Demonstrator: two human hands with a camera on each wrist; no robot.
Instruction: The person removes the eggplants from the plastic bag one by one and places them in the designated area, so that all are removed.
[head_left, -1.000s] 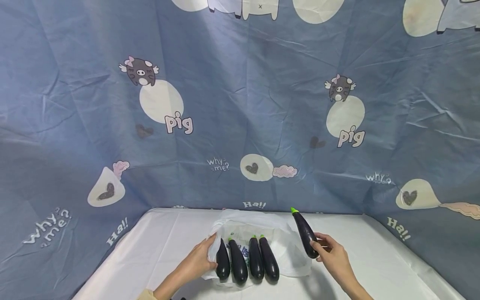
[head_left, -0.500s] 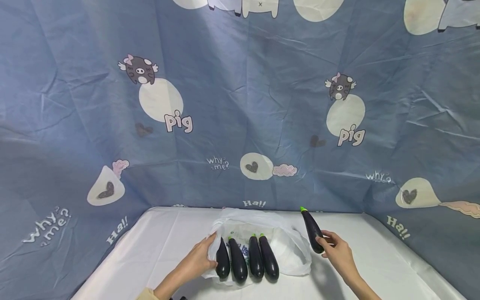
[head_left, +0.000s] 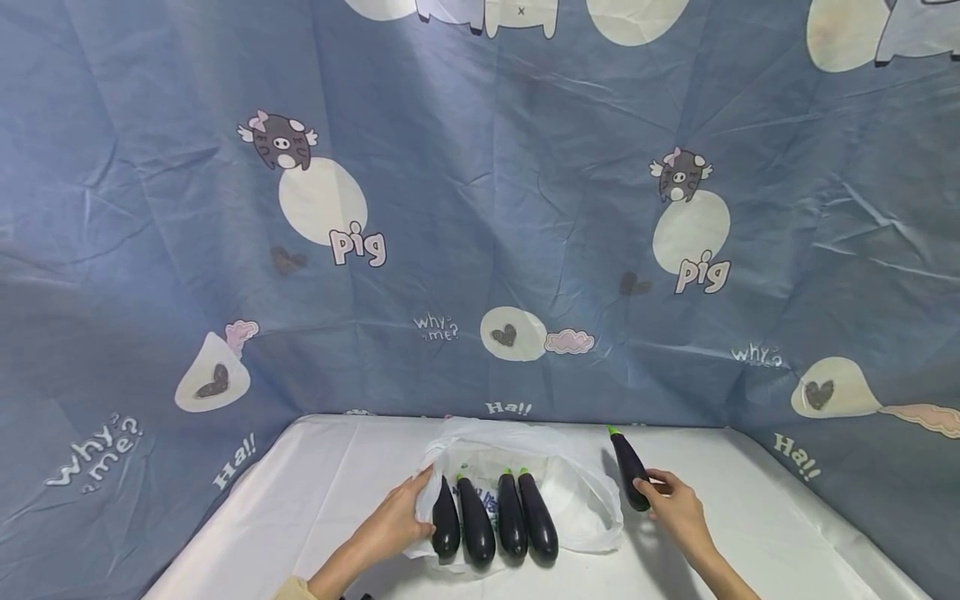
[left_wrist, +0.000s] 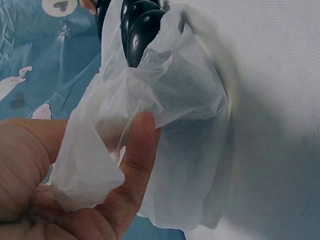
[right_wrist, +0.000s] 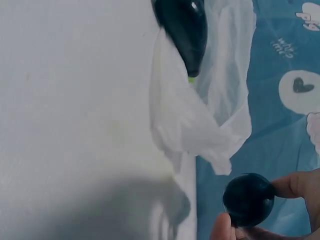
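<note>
Several dark purple eggplants [head_left: 495,527] lie side by side on a thin white plastic bag [head_left: 525,467] on the white table [head_left: 315,492]. My left hand [head_left: 397,521] pinches the bag's left edge [left_wrist: 100,165], next to the leftmost eggplant. My right hand [head_left: 675,508] grips the rounded end of another eggplant [head_left: 628,468], to the right of the bag, its green stem pointing away and low over the table. In the right wrist view the eggplant's round end [right_wrist: 248,199] sits between my thumb and fingers.
A blue cartoon-print cloth [head_left: 480,208] hangs behind and around the table. The bag's bunched edge [right_wrist: 200,130] lies between the held eggplant and the row.
My right hand has carried the eggplant to the right, away from the bag, and lowered it toward the table. The left hand has kept its hold on the bag.
</note>
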